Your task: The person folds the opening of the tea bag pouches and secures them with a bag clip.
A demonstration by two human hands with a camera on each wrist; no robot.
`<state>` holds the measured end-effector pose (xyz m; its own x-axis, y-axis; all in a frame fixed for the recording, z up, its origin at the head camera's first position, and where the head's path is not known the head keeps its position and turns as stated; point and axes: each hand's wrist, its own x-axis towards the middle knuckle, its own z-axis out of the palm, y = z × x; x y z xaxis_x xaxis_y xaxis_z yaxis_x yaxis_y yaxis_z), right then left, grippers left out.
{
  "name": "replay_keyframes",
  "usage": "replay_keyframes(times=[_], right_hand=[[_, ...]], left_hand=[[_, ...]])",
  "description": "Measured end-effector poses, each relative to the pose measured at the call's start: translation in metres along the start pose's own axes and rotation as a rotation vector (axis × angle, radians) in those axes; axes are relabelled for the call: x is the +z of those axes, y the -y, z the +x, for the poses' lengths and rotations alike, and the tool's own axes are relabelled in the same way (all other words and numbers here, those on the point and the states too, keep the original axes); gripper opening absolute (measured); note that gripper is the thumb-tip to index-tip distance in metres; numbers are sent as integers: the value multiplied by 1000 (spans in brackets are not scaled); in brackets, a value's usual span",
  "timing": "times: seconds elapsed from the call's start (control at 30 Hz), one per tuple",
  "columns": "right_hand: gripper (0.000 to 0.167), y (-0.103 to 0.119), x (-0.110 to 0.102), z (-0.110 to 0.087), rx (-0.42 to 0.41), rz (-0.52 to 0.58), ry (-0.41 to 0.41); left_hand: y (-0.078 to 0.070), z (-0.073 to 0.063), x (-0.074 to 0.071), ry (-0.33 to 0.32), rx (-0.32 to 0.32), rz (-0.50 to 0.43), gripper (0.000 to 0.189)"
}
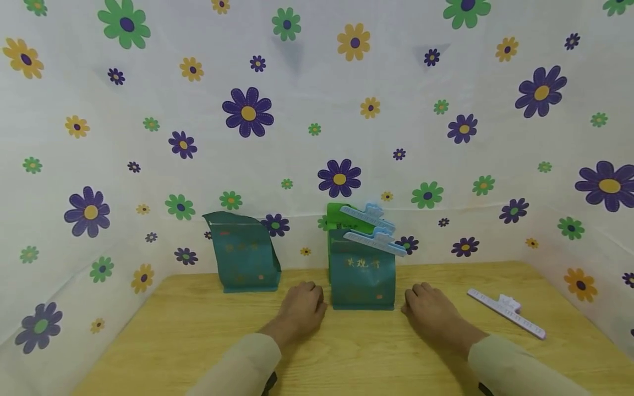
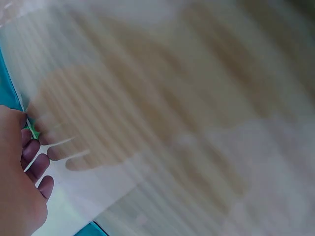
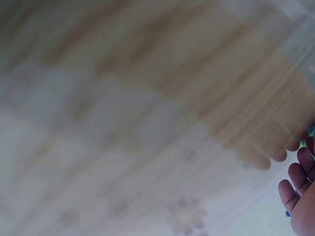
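Note:
On the table, my left hand (image 1: 303,308) rests with loosely curled fingers, holding nothing. It lies just left of a teal bag (image 1: 362,286) that stands upright. A light blue sealing clip (image 1: 375,243) sits tilted across that bag's top, jutting out to the right. Beyond the same bag's right side my right hand (image 1: 431,312) lies on the tabletop, its fingers also bent and holding nothing. Behind the teal bag stands a bright green bag (image 1: 338,213), with another light blue clip (image 1: 367,219) across its top. Both wrist views show relaxed fingers (image 2: 38,167) above the glossy wood.
Another teal bag (image 1: 245,259) stands at the back left, without a clip, its top leaning over. A pale lavender clip (image 1: 506,313) lies on the wooden table (image 1: 376,357) at right. A white flower-patterned sheet (image 1: 307,154) encloses the back and sides.

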<state>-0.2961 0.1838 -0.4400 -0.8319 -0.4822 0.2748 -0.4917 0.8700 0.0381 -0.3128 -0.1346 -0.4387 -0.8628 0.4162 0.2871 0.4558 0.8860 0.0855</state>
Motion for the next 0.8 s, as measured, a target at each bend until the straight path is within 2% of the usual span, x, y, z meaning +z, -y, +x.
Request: replay_keyframes(times=[0.43,0.8], right_hand=[[16,-32,-5,-20,38,-15,-33],[16,-59,-9,-41,78,-1,-52]], left_hand=[[25,-13,-8,5,-62,1,14],[47,-24,-11,-30,-91,25,14]])
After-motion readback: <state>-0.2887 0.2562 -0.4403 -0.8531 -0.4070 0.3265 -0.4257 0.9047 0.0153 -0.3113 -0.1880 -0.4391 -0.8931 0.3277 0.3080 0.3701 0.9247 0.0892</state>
